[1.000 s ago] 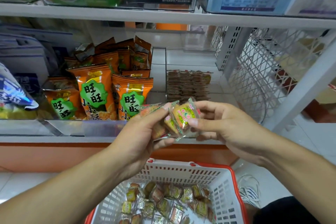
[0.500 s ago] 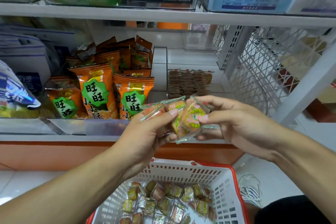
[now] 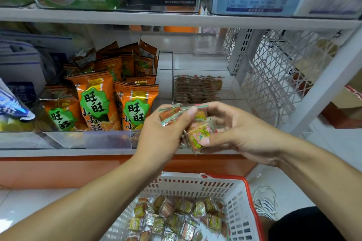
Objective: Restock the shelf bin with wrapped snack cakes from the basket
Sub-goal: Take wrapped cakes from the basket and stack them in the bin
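Note:
My left hand grips a few wrapped snack cakes in front of the shelf edge. My right hand pinches another wrapped cake between thumb and fingers, right beside the left hand's bundle. Behind the hands, a clear shelf bin holds a flat stack of the same cakes at its front. Below, a white basket with a red rim holds several loose wrapped cakes.
Orange snack bags fill the bin to the left. A white shelf board runs overhead with boxed goods on it. A white wire side panel and an upright post close the right side. A white shoe stands on the floor.
Both hands have shifted slightly up and right toward the bin. The cake in my right hand has dropped lower and tilted, separating from the bundle in my left hand.

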`<act>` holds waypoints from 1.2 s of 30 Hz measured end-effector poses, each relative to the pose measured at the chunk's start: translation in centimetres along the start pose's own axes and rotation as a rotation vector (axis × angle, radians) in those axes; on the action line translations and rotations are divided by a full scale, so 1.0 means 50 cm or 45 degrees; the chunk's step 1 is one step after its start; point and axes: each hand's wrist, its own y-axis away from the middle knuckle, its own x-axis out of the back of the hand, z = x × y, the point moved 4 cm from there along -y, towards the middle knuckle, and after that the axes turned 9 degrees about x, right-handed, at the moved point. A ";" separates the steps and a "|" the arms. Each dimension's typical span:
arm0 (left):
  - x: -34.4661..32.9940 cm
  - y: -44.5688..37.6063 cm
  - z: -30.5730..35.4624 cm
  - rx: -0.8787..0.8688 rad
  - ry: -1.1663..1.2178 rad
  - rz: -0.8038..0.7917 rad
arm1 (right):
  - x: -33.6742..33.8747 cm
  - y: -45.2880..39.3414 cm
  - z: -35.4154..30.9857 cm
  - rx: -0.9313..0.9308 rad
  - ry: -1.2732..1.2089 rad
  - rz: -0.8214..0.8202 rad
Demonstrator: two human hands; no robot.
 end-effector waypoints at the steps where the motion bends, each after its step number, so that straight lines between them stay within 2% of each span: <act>1: -0.002 -0.008 0.005 -0.014 0.014 0.031 | 0.011 -0.005 -0.006 0.027 0.009 0.043; 4: -0.006 -0.023 0.019 -0.052 0.087 0.102 | 0.061 -0.025 -0.031 0.159 0.077 0.266; 7: -0.017 -0.028 0.024 -0.105 0.050 0.133 | 0.136 -0.062 -0.053 0.285 0.820 0.611; 9: -0.031 -0.027 0.024 -0.131 0.030 0.096 | 0.179 -0.108 -0.042 0.218 1.260 0.702; 12: -0.048 -0.026 0.019 -0.129 -0.035 0.026 | 0.230 -0.179 0.007 0.096 1.519 0.738; 18: -0.083 -0.033 -0.015 0.082 -0.012 -0.166 | 0.297 -0.252 0.075 -0.115 1.373 0.730; 24: -0.085 -0.049 -0.027 0.243 0.138 -0.214 | 0.310 -0.288 0.084 -0.097 1.147 0.729; 30: -0.084 -0.050 -0.031 0.269 0.147 -0.222 | 0.327 -0.299 0.114 -0.212 0.975 0.889; 36: -0.084 -0.046 -0.024 0.288 0.131 -0.236 | 0.327 -0.304 0.123 -0.208 0.917 0.819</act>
